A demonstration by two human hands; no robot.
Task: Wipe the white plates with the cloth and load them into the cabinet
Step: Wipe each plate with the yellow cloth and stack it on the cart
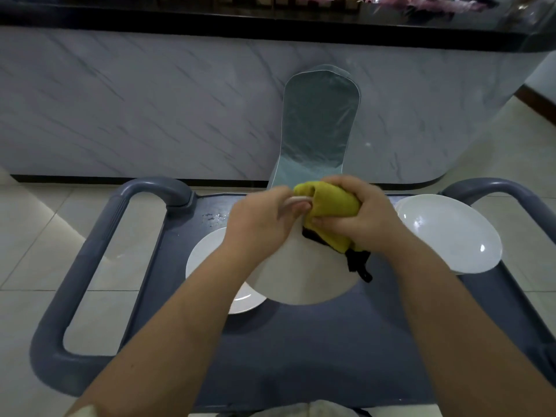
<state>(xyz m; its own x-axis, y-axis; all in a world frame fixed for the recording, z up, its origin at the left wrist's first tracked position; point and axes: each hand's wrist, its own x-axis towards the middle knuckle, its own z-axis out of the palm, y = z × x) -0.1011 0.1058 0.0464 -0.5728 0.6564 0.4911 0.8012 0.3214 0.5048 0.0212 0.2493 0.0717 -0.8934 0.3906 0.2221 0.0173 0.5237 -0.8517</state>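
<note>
My left hand point(262, 219) grips the far rim of a white plate point(304, 272) that is tilted up above the cart, its back face toward me. Folded over that same rim is a yellow cloth point(331, 210) with a black edge, and my right hand point(358, 215) grips it there. A second white plate point(207, 257) lies flat on the cart under the held one, at the left. Another white plate point(451, 233) lies at the cart's right end.
The plates sit on a blue-grey plastic cart point(301, 341) with looped handles at the left point(90, 251) and right point(496, 188). Beyond it stands a marble-patterned counter front point(150, 100) with a shiny curved panel point(319, 124). Pale floor tiles surround the cart.
</note>
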